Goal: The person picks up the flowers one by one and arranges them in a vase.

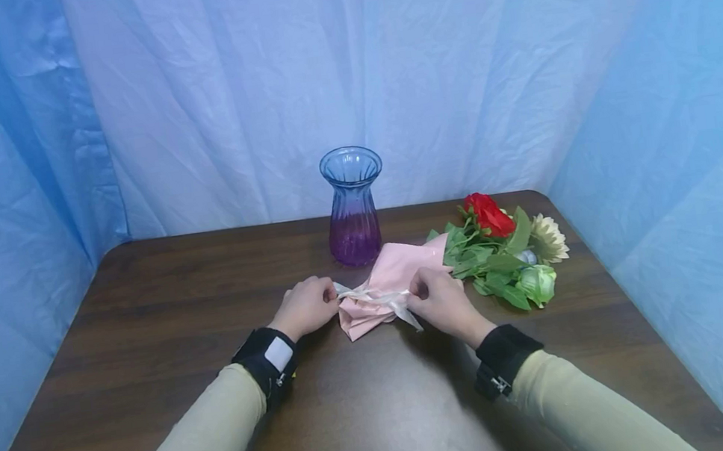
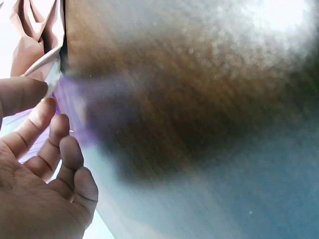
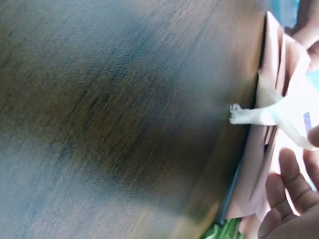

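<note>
A bouquet's pink wrapping paper point(image 1: 406, 261) lies on the table, with a white ribbon point(image 1: 373, 298) across its gathered lower part. At the left side of the paper, my left hand point(image 1: 307, 307) pinches one part of the ribbon between thumb and index finger. My right hand point(image 1: 444, 302) pinches the ribbon on the right, over the paper. A frayed ribbon end point(image 3: 244, 115) hangs loose in the right wrist view. From the paper's right opening come green leaves, a red flower point(image 1: 490, 215), a cream flower point(image 1: 547, 239) and a pale green flower point(image 1: 537, 284).
A blue and purple glass vase point(image 1: 355, 207) stands upright just behind the wrapped bouquet. The dark wooden table point(image 1: 142, 312) reaches back to light blue curtains point(image 1: 238, 105), which hang behind it and on both sides.
</note>
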### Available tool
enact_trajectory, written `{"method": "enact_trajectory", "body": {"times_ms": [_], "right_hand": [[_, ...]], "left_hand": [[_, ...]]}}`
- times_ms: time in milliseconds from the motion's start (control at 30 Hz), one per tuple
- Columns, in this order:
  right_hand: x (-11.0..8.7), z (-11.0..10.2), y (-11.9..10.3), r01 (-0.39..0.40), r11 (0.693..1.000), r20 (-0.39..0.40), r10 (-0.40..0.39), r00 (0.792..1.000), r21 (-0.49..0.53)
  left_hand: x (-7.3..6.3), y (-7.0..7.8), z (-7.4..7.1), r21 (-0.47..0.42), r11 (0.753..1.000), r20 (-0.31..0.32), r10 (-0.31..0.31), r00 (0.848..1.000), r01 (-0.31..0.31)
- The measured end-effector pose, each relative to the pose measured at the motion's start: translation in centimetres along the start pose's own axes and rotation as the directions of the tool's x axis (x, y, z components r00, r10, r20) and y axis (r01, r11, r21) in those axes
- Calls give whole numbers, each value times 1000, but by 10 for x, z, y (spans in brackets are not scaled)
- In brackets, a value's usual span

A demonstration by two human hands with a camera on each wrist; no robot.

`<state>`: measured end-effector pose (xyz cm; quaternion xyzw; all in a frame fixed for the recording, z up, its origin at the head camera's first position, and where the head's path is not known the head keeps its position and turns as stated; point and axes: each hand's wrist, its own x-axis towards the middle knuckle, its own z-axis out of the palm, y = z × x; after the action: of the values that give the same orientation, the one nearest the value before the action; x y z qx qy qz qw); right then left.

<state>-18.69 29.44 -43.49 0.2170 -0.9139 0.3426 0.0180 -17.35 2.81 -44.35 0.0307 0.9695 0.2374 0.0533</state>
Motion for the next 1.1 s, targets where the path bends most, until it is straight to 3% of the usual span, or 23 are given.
{"method": "enact_trajectory", "body": {"times_ms": [300, 600, 933, 1100], "right_hand": [[2, 4, -4, 47, 998, 56, -45, 997, -36], [4, 5, -14, 116, 984, 9, -116, 993, -136], [3, 1, -10, 107, 991, -136, -117, 984, -81], [3, -3, -5, 91, 995, -185, -96, 978, -34]], "left_hand": [[8, -4, 5, -25, 998, -13, 56, 998, -56], [9, 3, 0, -77, 994, -9, 76, 997, -76], [8, 1, 0, -120, 993, 15, -7, 1000, 9], [7, -2, 1, -186, 981, 30, -45, 999, 50]]}}
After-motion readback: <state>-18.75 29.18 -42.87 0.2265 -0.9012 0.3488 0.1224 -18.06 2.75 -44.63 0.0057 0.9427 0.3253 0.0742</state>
